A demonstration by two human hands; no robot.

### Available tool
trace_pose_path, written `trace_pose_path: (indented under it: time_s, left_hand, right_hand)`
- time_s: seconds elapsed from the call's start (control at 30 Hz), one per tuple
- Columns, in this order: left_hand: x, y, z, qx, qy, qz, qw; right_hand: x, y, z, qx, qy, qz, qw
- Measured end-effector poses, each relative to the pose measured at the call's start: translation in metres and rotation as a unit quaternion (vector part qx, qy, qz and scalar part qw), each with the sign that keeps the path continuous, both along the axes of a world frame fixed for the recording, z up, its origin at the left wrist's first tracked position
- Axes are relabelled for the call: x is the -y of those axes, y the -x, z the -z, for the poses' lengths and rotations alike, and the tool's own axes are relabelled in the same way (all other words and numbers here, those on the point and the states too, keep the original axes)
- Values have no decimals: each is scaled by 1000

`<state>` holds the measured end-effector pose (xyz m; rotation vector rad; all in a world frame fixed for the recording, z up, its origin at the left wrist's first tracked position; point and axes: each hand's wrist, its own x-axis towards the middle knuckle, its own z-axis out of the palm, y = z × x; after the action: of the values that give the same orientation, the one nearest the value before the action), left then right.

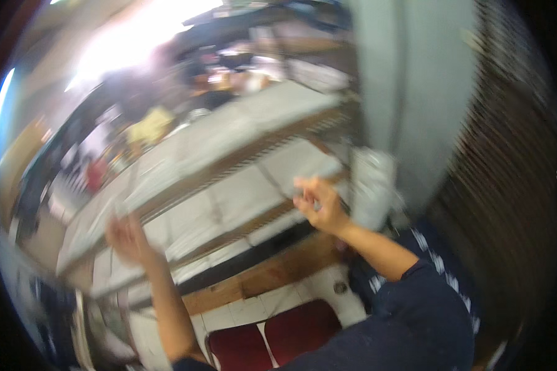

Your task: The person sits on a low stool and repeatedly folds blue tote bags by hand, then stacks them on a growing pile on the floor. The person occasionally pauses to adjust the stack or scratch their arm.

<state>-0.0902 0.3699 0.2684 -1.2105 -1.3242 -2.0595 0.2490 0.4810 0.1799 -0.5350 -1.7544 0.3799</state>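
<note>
My left hand [129,240] is raised in front of the shelf rack at the left, blurred by motion, so I cannot tell whether its fingers hold anything. At the right, my right hand [320,205] is held up with its fingers curled and thumb and finger closed in a pinch. Anything between them is too small or blurred to make out. Behind both hands, a long rack has an upper shelf [229,127] with a pale covering and a lower shelf [229,201] with pale, panel-like surfaces. I cannot tell whether either hand touches it.
Two dark red seats [303,331] stand below me on a white tiled floor [284,299]. A grey pillar [414,80] rises at the right, with a whitish plastic-wrapped bundle [372,188] beside it. Farther right is a dark ribbed surface [507,204]. Blurred clutter, including a yellow item [150,125], lies beyond the rack.
</note>
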Motion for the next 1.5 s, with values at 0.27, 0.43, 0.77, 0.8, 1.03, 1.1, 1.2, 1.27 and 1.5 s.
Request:
trace_pose_path:
  time_s: [0.27, 0.43, 0.77, 0.8, 1.03, 1.1, 1.2, 1.27, 1.5]
  left_hand:
    - [212, -167, 450, 40, 613, 368, 698]
    - [303, -184, 513, -238, 775, 447, 377]
    - [314, -206, 511, -101, 840, 311, 433]
    - [325, -210, 511, -87, 842, 293, 445]
    - [397, -304, 504, -87, 829, 276, 480]
    - [395, -324, 491, -99, 801, 295, 510]
    - [369, -371, 479, -134, 730, 369, 560]
    - [349, -423, 460, -159, 679, 432, 572]
    - [388, -678, 358, -124, 656, 644, 374]
  right_hand:
    - [502, -341, 349, 298, 743, 333, 497]
    - [710, -412, 317, -144, 539, 779, 285]
    - [837, -555, 261, -177, 392, 888, 160]
    - [833, -577, 238, -161, 390, 893, 154]
    - [906, -731, 222, 59, 436, 890, 122]
    - [915, -749, 231, 66, 452, 878, 145]
    - [938, -771, 242, 54, 453, 870, 188]
    - [953, -781, 247, 48, 419, 884, 203]
    - [933, -739, 95, 27, 177, 945, 274]
